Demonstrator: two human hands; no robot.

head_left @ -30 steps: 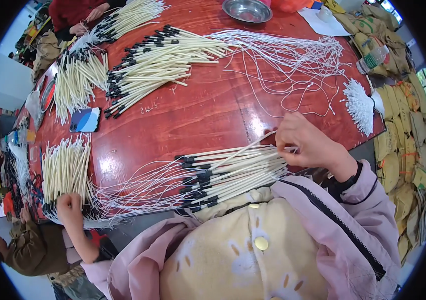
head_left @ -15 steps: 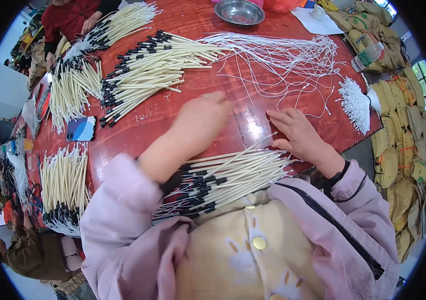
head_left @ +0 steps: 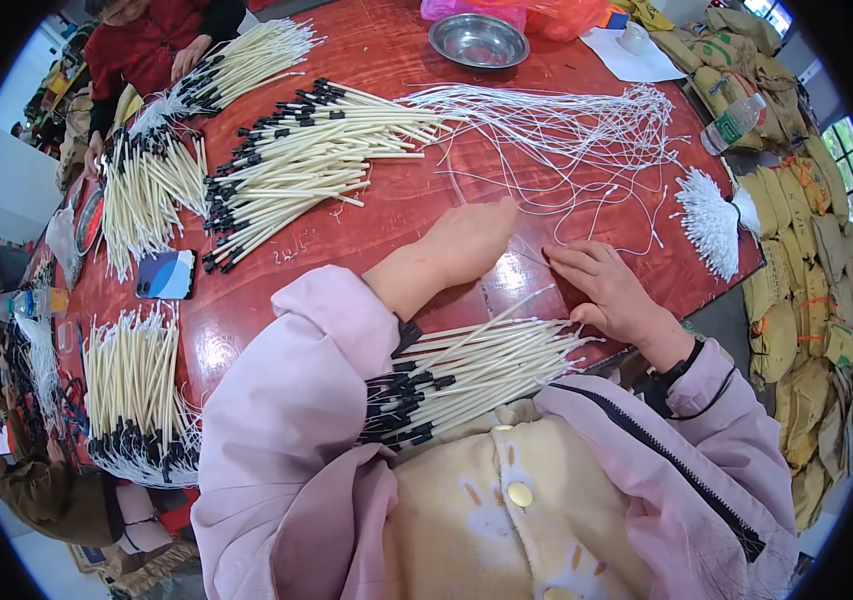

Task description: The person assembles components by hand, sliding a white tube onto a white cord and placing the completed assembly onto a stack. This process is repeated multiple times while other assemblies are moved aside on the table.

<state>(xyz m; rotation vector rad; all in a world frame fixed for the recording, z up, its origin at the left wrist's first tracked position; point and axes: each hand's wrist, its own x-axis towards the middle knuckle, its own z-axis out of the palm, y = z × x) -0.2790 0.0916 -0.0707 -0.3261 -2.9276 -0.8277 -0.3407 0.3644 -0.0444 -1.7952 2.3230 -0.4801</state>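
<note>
My left hand is closed above the red table, its fingertips turned away and hidden, so what it holds cannot be made out. Just to its right, my right hand has its fingers stretched out with the thumb apart. Close to me, below both hands, lies a bundle of cream-coloured rods with black ends on the left and white thin ends on the right. One rod sticks up at an angle from this pile toward the right hand. Beyond my hands, loose white cords spread over the table.
Another pile of cream rods lies at the far left, with more rods at the near left. A phone lies between them. Farther off are a metal bowl, a tied white cord bundle and a bottle. A co-worker sits across.
My left hand has moved right, close to my right hand. The right hand has stayed nearly where it was, its fingers still stretched out.
</note>
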